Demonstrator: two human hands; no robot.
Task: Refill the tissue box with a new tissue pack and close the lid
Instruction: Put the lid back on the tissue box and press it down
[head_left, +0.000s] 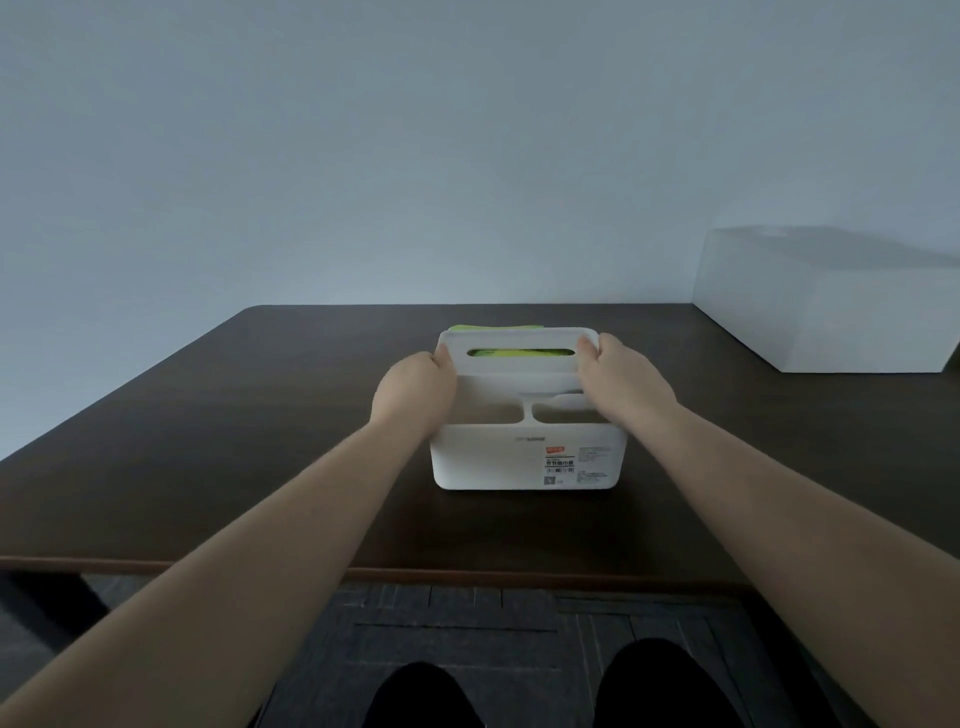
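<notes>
A white plastic tissue box (488, 462) with front compartments and a paper label stands in the middle of the dark table (208, 441). Its white lid (519, 364), with a long slot, sits at the back part of the box. Green shows through the slot and above the lid's far edge: the tissue pack (493, 328). My left hand (410, 395) grips the lid's left end. My right hand (618, 384) grips its right end. Whether the lid is fully seated I cannot tell.
A large white box (831, 306) rests on the table's far right corner against the pale wall. The table's near edge (467, 574) runs across the lower part of the view, with my knees and a dark carpet below.
</notes>
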